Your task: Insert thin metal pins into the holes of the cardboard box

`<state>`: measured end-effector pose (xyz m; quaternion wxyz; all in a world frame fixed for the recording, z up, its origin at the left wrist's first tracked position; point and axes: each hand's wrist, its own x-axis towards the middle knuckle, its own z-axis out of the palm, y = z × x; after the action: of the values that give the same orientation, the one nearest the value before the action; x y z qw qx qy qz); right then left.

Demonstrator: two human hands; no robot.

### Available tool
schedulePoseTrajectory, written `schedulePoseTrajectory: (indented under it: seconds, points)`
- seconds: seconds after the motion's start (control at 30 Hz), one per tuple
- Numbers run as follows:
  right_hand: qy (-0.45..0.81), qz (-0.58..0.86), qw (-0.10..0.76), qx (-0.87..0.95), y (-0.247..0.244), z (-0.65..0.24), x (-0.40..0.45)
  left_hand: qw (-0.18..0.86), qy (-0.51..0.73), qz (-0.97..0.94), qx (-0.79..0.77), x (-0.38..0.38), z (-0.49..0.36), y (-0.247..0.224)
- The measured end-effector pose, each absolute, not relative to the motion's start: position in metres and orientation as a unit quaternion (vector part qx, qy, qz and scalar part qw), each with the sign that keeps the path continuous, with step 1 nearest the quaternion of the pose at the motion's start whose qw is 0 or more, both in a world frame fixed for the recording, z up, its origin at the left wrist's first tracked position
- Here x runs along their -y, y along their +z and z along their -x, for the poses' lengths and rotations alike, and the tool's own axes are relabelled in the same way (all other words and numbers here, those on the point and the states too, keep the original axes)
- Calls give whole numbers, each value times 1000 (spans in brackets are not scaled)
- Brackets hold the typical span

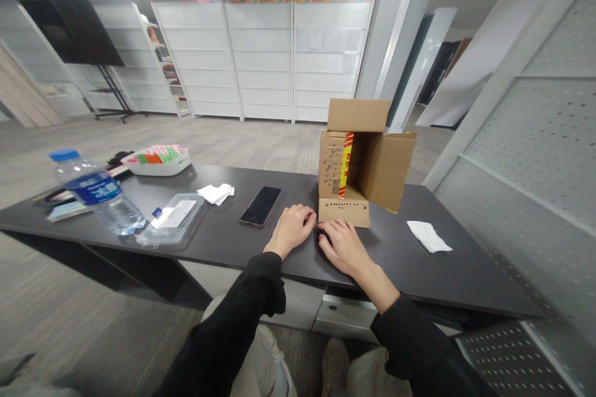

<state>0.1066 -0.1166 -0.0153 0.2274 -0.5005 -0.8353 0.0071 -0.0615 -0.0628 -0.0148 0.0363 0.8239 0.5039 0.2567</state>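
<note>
My left hand (pixel 293 227) rests on the dark desktop with its fingers loosely bent and a gap at the thumb. Close beside it, my right hand (pixel 343 247) lies with bent fingers, the thumb apart from them; nothing shows in either hand. Just beyond both hands stands a cardboard box (pixel 331 164), its opening facing me and its flaps spread out. The lower flap reaches down behind my right fingers; whether they touch it I cannot tell. Red and yellow tape runs down one flap. A phone (pixel 261 206) with a dark screen lies left of my left hand.
Folded white tissues (pixel 216 193) and a clear plastic case (pixel 174 220) lie to the left. A water bottle (pixel 100 192) leans there, near a white tray (pixel 158 165) of colourful packets. Another tissue (pixel 428 236) is at right, near a perforated panel (pixel 526 155).
</note>
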Motion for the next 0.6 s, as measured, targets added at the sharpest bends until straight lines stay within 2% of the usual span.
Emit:
schedulePoseTrajectory:
  seconds: [0.6]
  points:
    - [-37,507,204,837,-8,-105,97,27,256,-827,-499,61,62,-18]
